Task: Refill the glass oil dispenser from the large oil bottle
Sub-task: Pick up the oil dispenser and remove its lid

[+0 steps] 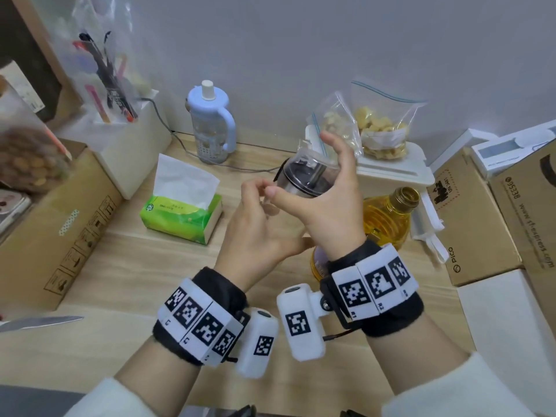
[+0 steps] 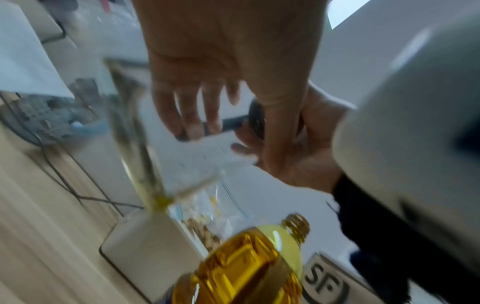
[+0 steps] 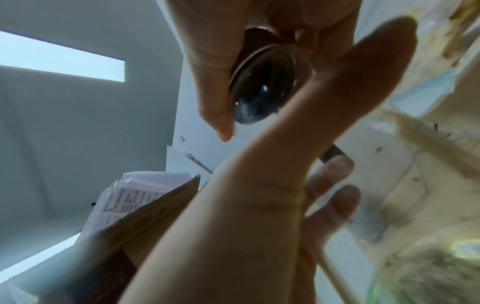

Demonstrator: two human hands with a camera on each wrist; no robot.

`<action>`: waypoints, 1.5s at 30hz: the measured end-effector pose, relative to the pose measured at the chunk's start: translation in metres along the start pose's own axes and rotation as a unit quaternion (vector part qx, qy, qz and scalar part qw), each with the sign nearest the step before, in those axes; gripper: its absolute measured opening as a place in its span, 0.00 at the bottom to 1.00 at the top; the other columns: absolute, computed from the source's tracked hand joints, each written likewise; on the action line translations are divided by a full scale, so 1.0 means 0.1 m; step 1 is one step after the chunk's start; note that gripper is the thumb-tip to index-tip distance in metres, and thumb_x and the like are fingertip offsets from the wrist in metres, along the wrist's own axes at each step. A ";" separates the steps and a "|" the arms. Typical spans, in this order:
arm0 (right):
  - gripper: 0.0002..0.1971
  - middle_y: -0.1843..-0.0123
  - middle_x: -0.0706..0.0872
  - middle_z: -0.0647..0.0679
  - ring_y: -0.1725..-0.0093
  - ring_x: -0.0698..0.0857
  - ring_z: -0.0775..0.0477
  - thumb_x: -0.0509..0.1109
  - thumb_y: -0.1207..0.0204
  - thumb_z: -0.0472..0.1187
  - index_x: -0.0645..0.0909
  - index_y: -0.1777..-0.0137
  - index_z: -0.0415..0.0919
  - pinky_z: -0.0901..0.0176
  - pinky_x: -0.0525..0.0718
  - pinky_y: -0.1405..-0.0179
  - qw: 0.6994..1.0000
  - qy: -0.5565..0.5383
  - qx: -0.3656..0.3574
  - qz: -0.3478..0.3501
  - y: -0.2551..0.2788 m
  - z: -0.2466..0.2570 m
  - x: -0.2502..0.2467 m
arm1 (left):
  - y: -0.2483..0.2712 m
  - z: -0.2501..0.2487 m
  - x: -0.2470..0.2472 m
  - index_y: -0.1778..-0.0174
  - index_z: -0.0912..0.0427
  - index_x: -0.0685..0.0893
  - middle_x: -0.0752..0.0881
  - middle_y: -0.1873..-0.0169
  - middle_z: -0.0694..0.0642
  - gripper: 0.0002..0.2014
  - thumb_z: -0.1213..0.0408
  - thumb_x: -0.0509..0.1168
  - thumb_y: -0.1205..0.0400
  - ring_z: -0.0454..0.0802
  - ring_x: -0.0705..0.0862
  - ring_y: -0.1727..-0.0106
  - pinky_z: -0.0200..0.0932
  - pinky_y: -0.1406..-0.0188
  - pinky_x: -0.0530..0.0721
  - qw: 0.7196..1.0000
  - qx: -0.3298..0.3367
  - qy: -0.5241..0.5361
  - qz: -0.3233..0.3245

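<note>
**Glass dispenser lifted off the table, cap under the right hand**

Glass oil dispenser [image 1: 296, 188] is raised above the wooden table's [image 1: 126, 266] middle, tilted. Left hand [image 1: 255, 233] cups its body from below; right hand [image 1: 328, 203] curls over the dark cap, probably to unscrew it. Uncapped large oil bottle [image 1: 388, 212] waits by the right edge.

Left wrist view, blurred: fingers [image 2: 192, 115] wrap the clear wall.

Right wrist view: thumb and fingers [image 3: 215, 86] pinch the cap's rim.
</note>
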State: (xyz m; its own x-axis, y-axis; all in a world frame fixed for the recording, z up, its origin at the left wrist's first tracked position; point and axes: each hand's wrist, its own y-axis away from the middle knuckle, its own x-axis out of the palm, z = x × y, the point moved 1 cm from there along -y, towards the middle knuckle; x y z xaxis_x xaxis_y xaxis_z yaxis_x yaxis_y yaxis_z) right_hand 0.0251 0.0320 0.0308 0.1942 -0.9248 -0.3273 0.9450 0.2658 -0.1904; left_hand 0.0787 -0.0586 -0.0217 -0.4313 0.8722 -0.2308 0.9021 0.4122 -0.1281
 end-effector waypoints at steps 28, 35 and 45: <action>0.35 0.45 0.81 0.47 0.45 0.83 0.45 0.83 0.49 0.36 0.73 0.40 0.46 0.32 0.81 0.37 0.958 -0.270 0.085 -0.053 -0.04 -0.02 0.11 | 0.18 0.48 -0.19 0.48 0.48 0.77 0.84 0.46 0.58 0.38 0.61 0.85 0.53 0.55 0.88 0.47 0.45 0.70 0.87 0.795 -0.205 0.566 0.074; 0.36 0.34 0.80 0.34 0.34 0.80 0.31 0.85 0.53 0.40 0.75 0.42 0.50 0.27 0.76 0.35 0.961 -0.262 0.085 -0.021 -0.05 -0.03 0.12 | 0.13 0.50 -0.22 0.48 0.58 0.79 0.85 0.47 0.62 0.38 0.43 0.82 0.50 0.58 0.88 0.48 0.54 0.66 0.89 0.801 -0.273 0.520 0.115; 0.33 0.39 0.82 0.42 0.37 0.82 0.38 0.83 0.51 0.39 0.75 0.44 0.54 0.33 0.78 0.34 0.962 -0.261 0.084 -0.002 0.00 -0.16 0.11 | 0.02 0.32 -0.27 0.52 0.43 0.71 0.89 0.51 0.53 0.35 0.54 0.80 0.52 0.48 0.87 0.51 0.44 0.57 0.82 0.987 -0.065 0.133 0.066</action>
State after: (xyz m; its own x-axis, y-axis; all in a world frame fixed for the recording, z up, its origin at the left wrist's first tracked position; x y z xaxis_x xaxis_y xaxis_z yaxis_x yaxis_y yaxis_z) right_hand 0.0231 0.0260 0.0123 0.2547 -0.9479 0.1912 0.9666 0.2550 -0.0234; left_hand 0.0913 -0.0901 -0.0465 -0.3052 0.9519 0.0272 0.9523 0.3049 0.0155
